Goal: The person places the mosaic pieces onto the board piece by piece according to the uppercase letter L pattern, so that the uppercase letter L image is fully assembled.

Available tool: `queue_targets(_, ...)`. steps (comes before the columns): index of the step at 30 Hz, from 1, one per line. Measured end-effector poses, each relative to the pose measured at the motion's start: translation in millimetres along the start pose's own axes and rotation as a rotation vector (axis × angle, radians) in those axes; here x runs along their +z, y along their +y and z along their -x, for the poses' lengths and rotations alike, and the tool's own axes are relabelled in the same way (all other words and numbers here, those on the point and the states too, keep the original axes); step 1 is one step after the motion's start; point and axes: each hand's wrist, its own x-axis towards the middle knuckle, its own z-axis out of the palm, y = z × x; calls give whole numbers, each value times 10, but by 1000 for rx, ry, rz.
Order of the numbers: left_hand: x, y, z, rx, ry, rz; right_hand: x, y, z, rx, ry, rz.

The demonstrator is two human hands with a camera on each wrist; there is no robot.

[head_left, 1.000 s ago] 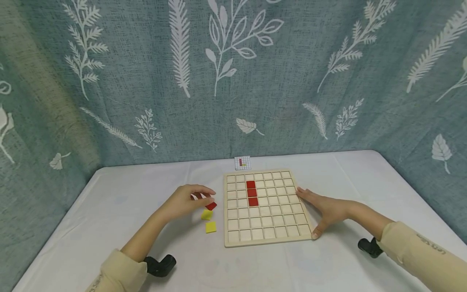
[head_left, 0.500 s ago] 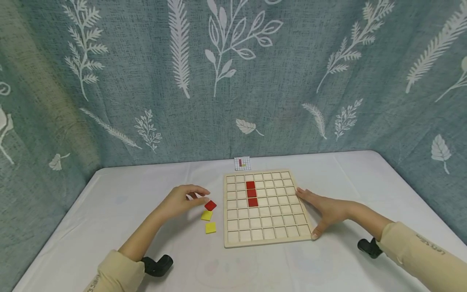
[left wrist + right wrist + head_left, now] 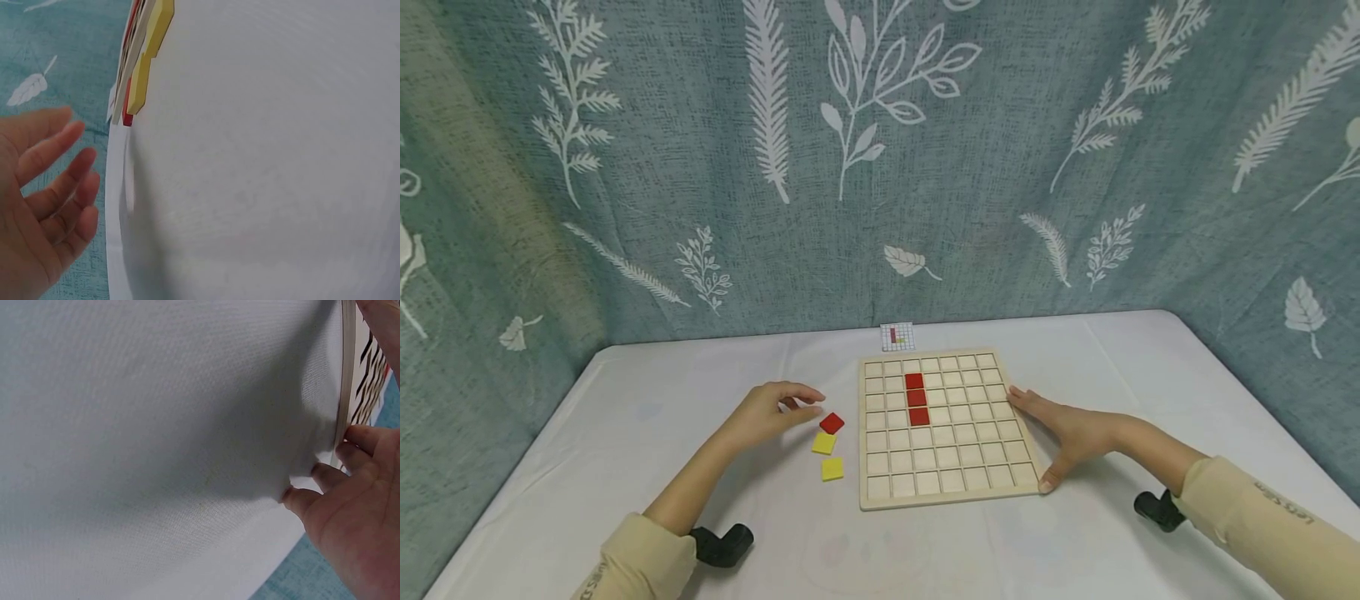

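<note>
A wooden grid board lies on the table, with a column of 3 red tiles set in its squares. To its left lie a loose red tile and two yellow tiles. My left hand hovers just left of the loose red tile and holds nothing; the left wrist view shows its fingers loosely bent and apart from the tiles. My right hand touches the board's right edge, thumb near the front corner and fingertips farther back.
Behind the board lies a small printed card with a grid and coloured squares. The white-covered table ends at a patterned teal curtain. Black camera mounts sit at the wrists.
My left hand has drawn back slightly to the left, away from the loose red tile, which now shows fully. The right hand stays at the board's edge.
</note>
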Motion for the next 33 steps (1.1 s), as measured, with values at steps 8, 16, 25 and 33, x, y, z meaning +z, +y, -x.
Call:
queue_targets(8, 23, 1, -46, -48, 16, -28, 0, 1, -2, 8, 0, -3)
queue_targets(16, 53, -3, -98, 14, -57, -10, 2, -2, 0, 18, 1, -4)
queue_targets(25, 107, 6, -150, 147, -136, -105, -1, -21, 2, 11, -2, 3)
queue_targets(33, 130, 47, -183, 143, -192, -135, -7, -26, 2, 25, -1, 1)
